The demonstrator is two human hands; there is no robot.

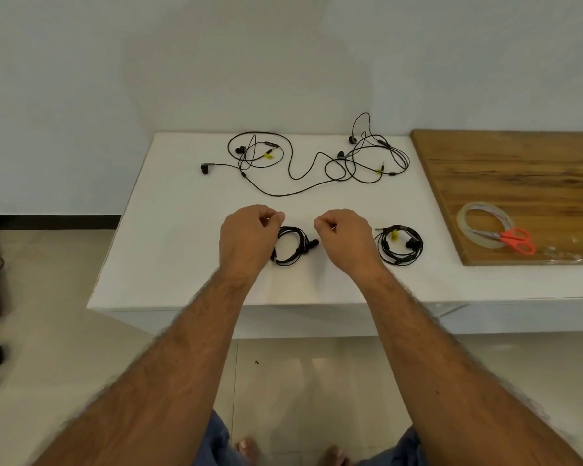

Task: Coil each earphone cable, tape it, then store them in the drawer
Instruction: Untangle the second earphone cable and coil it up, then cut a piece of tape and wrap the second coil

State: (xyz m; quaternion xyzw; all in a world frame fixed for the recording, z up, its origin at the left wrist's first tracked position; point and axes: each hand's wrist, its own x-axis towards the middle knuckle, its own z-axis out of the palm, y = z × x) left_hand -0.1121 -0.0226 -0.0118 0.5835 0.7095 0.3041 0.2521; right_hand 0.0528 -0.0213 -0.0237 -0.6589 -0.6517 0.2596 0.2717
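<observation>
Count of items on view. Earphone sets: four in total. Two are wound into coils at the near side of the white table (169, 230): one coiled set (292, 245) between the hands, one coiled set (399, 244) further right. Two lie uncoiled at the far side: one loose set (249, 156) on the left, one loose set (371, 156) on the right, their cables overlapping. Tape rolls: one, clear (478, 216). Scissors: one pair, orange-handled (515, 238). Wooden boards: one (519, 163). Hands: two, left hand (246, 237) and right hand (345, 238). Bare feet at the bottom edge: two.
</observation>
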